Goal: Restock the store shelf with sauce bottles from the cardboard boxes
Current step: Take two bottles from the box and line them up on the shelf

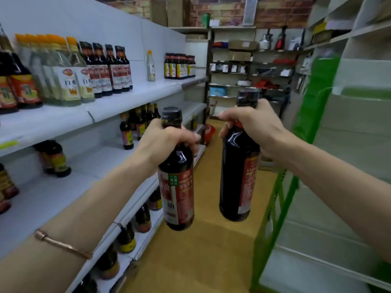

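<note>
I hold two dark sauce bottles upright in the aisle, one in each hand. My left hand (164, 140) grips the neck of a bottle with a red label (177, 191). My right hand (251, 123) grips the neck of the second dark bottle (238, 176), slightly higher and farther away. The white store shelf (69, 117) runs along my left, and both bottles hang just off its edge over the floor. No cardboard box is in view.
The upper shelf carries a row of clear and dark bottles (101, 68). Scattered dark bottles (127, 132) stand on the middle shelf and the lower tiers. A green-framed rack (279, 199) stands on my right. The yellow floor (203, 250) runs between them toward back shelves.
</note>
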{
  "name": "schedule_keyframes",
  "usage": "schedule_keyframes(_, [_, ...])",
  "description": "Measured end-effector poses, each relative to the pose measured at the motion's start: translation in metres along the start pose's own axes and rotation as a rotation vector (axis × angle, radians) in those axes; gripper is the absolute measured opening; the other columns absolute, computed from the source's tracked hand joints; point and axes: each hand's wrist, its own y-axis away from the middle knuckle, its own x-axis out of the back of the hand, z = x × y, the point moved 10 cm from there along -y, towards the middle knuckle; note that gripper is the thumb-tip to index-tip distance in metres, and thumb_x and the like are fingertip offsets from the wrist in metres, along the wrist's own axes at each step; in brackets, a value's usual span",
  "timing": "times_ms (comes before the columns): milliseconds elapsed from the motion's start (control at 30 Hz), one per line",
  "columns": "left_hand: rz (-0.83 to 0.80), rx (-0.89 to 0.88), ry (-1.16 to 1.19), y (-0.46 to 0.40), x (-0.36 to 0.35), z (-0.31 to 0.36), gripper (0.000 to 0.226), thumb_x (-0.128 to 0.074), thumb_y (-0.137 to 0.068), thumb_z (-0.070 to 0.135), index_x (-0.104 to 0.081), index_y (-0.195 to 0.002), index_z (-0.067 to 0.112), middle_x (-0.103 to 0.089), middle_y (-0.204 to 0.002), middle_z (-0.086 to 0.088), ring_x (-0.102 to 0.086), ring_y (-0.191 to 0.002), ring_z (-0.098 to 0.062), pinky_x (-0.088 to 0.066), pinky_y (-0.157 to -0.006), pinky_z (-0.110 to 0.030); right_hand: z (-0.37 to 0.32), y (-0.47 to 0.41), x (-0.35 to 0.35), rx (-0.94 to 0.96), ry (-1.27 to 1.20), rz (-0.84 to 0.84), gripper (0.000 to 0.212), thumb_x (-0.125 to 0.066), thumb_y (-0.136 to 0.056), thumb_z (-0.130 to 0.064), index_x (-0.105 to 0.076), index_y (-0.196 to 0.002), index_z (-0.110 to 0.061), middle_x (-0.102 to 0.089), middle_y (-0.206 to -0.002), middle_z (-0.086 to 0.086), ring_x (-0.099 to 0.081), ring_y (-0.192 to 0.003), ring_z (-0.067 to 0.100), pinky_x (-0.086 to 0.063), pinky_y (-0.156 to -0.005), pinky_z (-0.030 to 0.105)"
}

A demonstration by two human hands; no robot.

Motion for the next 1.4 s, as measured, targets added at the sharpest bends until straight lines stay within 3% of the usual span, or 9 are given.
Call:
schedule_keyframes(167, [0.056, 0.016, -0.071, -0.09, -0.004, -0.014, 0.034, -0.07, -0.074, 0.006, -0.058, -0.043, 0.013, -0.07, -0.07, -0.018, -0.065, -0.067, -0.028, -0.053, -0.077, -0.036, 0.032, -0.098, 0.012, 0.039, -0.04, -0.039, 0.041, -0.067, -0.081, -0.018, -0.057, -0.041, -0.016, -0.071, -0.061, 0.009, -0.067, -0.063, 0.025, -0.052, -0.068, 0.029])
schedule_keyframes(367, [0.113, 0.038, -0.077, -0.207, 0.003, -0.052, 0.017, -0.069, -0.075, 0.005, -0.059, -0.062, -0.001, -0.07, -0.07, -0.016, -0.066, -0.073, -0.029, -0.053, -0.079, -0.035, 0.086, -0.219, -0.002, 0.035, -0.08, -0.12, 0.033, -0.067, -0.083, -0.018, -0.056, -0.052, -0.009, -0.071, -0.063, 0.009, -0.065, -0.056, 0.018, -0.048, -0.062, 0.027])
schedule_keyframes(467, [0.126, 0.036, -0.03, -0.273, 0.009, -0.068, 0.026, -0.068, -0.075, 0.004, -0.057, -0.052, 0.007, -0.069, -0.07, -0.017, -0.065, -0.068, -0.031, -0.053, -0.083, -0.043, 0.108, -0.288, -0.014, 0.053, -0.094, -0.137, 0.034, -0.067, -0.082, -0.017, -0.057, -0.05, -0.011, -0.071, -0.062, 0.009, -0.067, -0.061, 0.023, -0.053, -0.071, 0.035])
schedule_keyframes(567, [0.143, 0.015, -0.033, -0.344, 0.02, -0.075, 0.029, -0.069, -0.074, 0.005, -0.058, -0.048, 0.011, -0.07, -0.069, -0.016, -0.064, -0.066, -0.027, -0.053, -0.079, -0.039, 0.128, -0.357, -0.025, 0.06, -0.099, -0.149, 0.03, -0.067, -0.082, -0.016, -0.058, -0.054, -0.009, -0.071, -0.063, 0.01, -0.067, -0.06, 0.023, -0.055, -0.077, 0.04])
schedule_keyframes(767, [0.18, -0.03, -0.112, -0.472, 0.044, -0.084, 0.035, -0.07, -0.074, 0.006, -0.06, -0.041, 0.014, -0.071, -0.072, -0.017, -0.066, -0.069, -0.027, -0.053, -0.085, -0.04, 0.151, -0.489, -0.045, 0.071, -0.118, -0.202, 0.027, -0.065, -0.083, -0.016, -0.057, -0.058, -0.008, -0.071, -0.062, 0.008, -0.065, -0.056, 0.018, -0.05, -0.06, 0.024])
schedule_keyframes(1033, [0.3, -0.023, -0.129, -0.613, 0.077, -0.111, 0.037, -0.066, -0.075, 0.002, -0.055, -0.042, 0.014, -0.069, -0.063, -0.012, -0.066, -0.059, -0.022, -0.053, -0.064, -0.025, 0.194, -0.663, -0.096, 0.106, -0.211, -0.342, 0.026, -0.067, -0.079, -0.017, -0.058, -0.056, -0.01, -0.071, -0.064, 0.01, -0.068, -0.067, 0.025, -0.053, -0.068, 0.029])
schedule_keyframes(1200, [0.446, -0.002, -0.151, -0.696, 0.096, -0.12, 0.03, -0.066, -0.074, 0.004, -0.055, -0.048, 0.011, -0.068, -0.063, -0.01, -0.066, -0.062, -0.022, -0.055, -0.063, -0.025, 0.203, -0.767, -0.125, 0.154, -0.313, -0.502, 0.029, -0.066, -0.078, -0.016, -0.056, -0.052, -0.012, -0.068, -0.062, 0.011, -0.067, -0.072, 0.031, -0.055, -0.079, 0.038])
schedule_keyframes(1300, [0.538, 0.001, -0.109, -0.73, 0.114, -0.118, 0.022, -0.063, -0.078, 0.004, -0.054, -0.058, 0.008, -0.066, -0.061, -0.008, -0.065, -0.061, -0.021, -0.056, -0.059, -0.021, 0.198, -0.816, -0.152, 0.166, -0.399, -0.626, 0.026, -0.065, -0.079, -0.013, -0.053, -0.057, -0.009, -0.064, -0.064, 0.013, -0.066, -0.068, 0.029, -0.055, -0.068, 0.032])
schedule_keyframes(1400, [0.62, 0.012, -0.07, -0.754, 0.137, -0.115, 0.027, -0.062, -0.077, 0.005, -0.049, -0.055, 0.012, -0.064, -0.059, -0.007, -0.064, -0.064, -0.025, -0.056, -0.068, -0.027, 0.192, -0.849, -0.184, 0.192, -0.464, -0.698, 0.024, -0.064, -0.08, -0.01, -0.052, -0.059, -0.008, -0.061, -0.067, 0.016, -0.064, -0.06, 0.026, -0.052, -0.053, 0.023])
